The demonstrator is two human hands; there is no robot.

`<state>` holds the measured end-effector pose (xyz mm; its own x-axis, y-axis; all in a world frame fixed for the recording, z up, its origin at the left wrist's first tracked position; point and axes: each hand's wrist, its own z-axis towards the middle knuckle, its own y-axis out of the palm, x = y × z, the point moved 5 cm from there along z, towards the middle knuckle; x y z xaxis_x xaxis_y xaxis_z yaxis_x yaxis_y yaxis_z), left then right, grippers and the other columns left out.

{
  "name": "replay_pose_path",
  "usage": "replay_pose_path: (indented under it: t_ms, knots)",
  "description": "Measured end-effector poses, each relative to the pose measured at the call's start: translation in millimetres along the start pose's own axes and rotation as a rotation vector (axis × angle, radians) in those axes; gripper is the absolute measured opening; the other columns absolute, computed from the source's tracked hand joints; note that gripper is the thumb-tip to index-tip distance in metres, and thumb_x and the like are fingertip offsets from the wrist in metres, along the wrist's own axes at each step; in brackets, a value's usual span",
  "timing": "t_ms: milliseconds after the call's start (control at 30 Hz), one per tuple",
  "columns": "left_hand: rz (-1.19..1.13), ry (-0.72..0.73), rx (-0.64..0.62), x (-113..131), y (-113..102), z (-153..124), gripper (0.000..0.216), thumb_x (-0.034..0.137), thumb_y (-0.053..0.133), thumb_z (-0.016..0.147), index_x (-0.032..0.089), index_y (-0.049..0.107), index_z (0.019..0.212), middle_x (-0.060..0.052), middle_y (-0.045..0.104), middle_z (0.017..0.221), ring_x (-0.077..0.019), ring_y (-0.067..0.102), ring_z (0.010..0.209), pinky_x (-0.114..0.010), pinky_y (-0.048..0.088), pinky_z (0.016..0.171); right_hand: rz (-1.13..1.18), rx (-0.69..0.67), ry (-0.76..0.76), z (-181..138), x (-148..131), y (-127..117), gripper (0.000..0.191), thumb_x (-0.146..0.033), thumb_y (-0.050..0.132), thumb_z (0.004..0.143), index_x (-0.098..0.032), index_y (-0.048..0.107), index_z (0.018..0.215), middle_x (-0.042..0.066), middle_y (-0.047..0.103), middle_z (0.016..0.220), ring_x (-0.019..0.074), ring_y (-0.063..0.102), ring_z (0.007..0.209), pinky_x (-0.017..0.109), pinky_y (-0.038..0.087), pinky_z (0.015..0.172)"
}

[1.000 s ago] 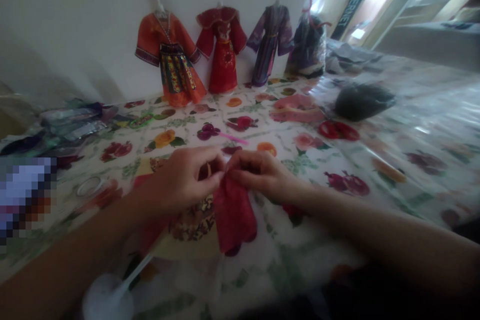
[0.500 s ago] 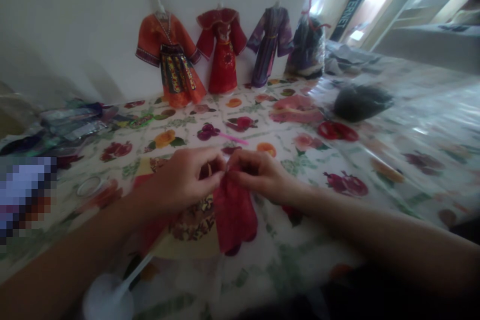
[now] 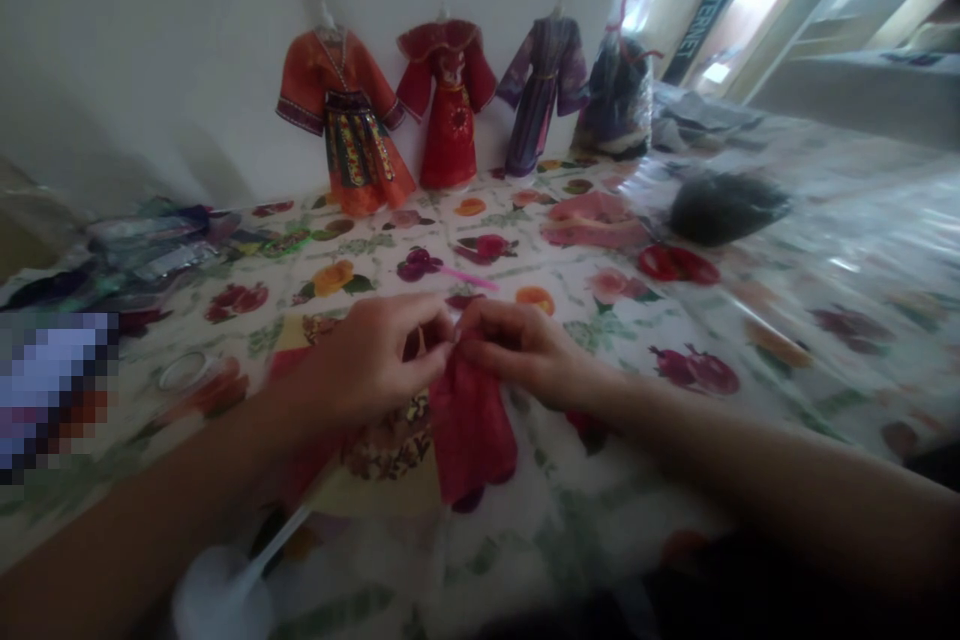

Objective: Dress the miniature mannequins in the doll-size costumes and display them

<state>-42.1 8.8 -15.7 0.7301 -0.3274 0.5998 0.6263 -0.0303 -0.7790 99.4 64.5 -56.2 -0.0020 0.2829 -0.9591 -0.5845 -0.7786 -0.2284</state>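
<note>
My left hand and my right hand meet over the table, thumbs and forefingers pinched together. Between the fingertips they hold the upper edge of a red cloth piece, which hangs or lies toward me in soft folds. Under my left hand and forearm lies a pale yellow cloth with a brown patterned section and red parts, partly hidden. Whether it is joined to the red piece, I cannot tell. Close to my left forearm, a white stick rests in a blurred round white dish.
Small doll-size robes in orange, red and purple stand against the wall. A fruit-patterned tablecloth covers the table. Plastic packets lie left, a dark bundle right, and a pink stick beyond my hands.
The view has shifted very slightly. Both hands keep the same pinch on the red cloth, with hardly any movement.
</note>
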Motion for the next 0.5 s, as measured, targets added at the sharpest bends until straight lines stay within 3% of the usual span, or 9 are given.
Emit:
replay_pose_path:
  t_ms: [500]
  knots:
    - [0.055, 0.03, 0.043, 0.7, 0.1, -2.3, 0.004, 0.015, 0.062, 0.082, 0.018, 0.062, 0.08, 0.007, 0.056, 0.061, -0.0055, 0.049, 0.054, -0.019, 0.036, 0.051, 0.003, -0.001, -0.017, 0.8, 0.4, -0.4, 0.003, -0.017, 0.059, 0.085, -0.017, 0.062, 0.084, -0.003, 0.051, 0.072, 0.0096, 0.043, 0.064, 0.024, 0.032, 0.055]
